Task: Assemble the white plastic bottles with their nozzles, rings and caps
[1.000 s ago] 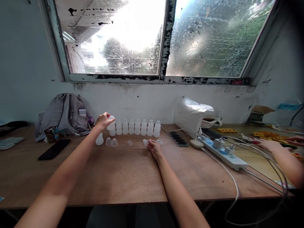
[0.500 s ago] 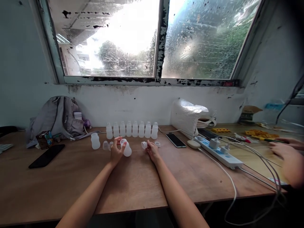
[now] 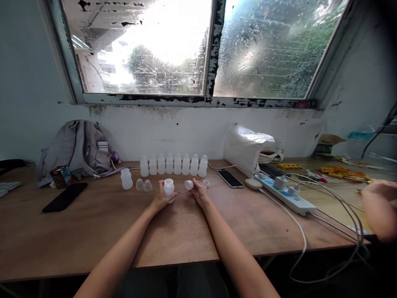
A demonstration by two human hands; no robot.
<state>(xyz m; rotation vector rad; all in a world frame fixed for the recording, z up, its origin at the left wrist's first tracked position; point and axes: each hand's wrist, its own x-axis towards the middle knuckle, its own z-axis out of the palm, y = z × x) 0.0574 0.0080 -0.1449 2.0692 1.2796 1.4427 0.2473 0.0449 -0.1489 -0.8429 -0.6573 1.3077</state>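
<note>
My left hand (image 3: 159, 198) is wrapped round a translucent white baby bottle (image 3: 169, 188), which stands upright with its open mouth facing up. A short distance to the right, my right hand (image 3: 199, 193) grips a small translucent bottle cap (image 3: 188, 185) by its edge, tilted toward the bottle but apart from it. Beside the right hand lies a white ring (image 3: 206, 182). Left of the bottle are two clear domed covers (image 3: 148, 185) and another open baby bottle (image 3: 126, 179). Several capped baby bottles (image 3: 177, 164) stand in a row behind my hands.
A black phone (image 3: 64, 198) and a grey backpack (image 3: 79, 145) are on the left of the wooden table (image 3: 173, 236). Another phone (image 3: 230, 179), a white power strip (image 3: 288, 196) with cables and a white bag (image 3: 242, 151) occupy the right. Another person's arm (image 3: 380, 207) reaches in at far right.
My left hand has turned the tilted bottle upright and shifted slightly right. The cap in my right hand has been tilted. The other person's hand has drawn back right.
</note>
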